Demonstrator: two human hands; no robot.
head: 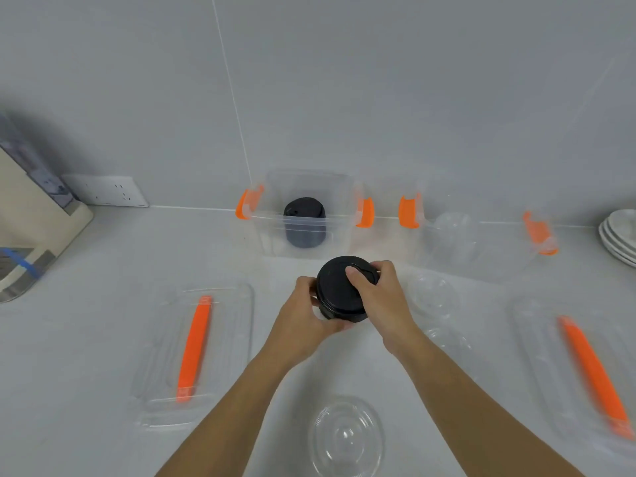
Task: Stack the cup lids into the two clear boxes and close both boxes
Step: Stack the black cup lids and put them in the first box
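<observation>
A stack of black cup lids (pixel 335 292) is held between both hands above the counter. My left hand (pixel 304 316) grips its left side and my right hand (pixel 377 297) grips its right side, thumb on top. Behind it stands the left clear box (pixel 275 232) with orange latches, holding another black lid stack (pixel 304 222). The right clear box (pixel 499 249) holds clear dome lids (pixel 454 228). More clear dome lids (pixel 435 294) lie in front of it, and a clear lid (pixel 346 438) lies near the front edge.
Two clear box covers with orange handles lie flat, one at the left (pixel 196 352) and one at the right (pixel 585 373). White plates (pixel 619 235) are stacked at the far right. A beige appliance (pixel 31 222) and a wall socket (pixel 106 191) sit at the left.
</observation>
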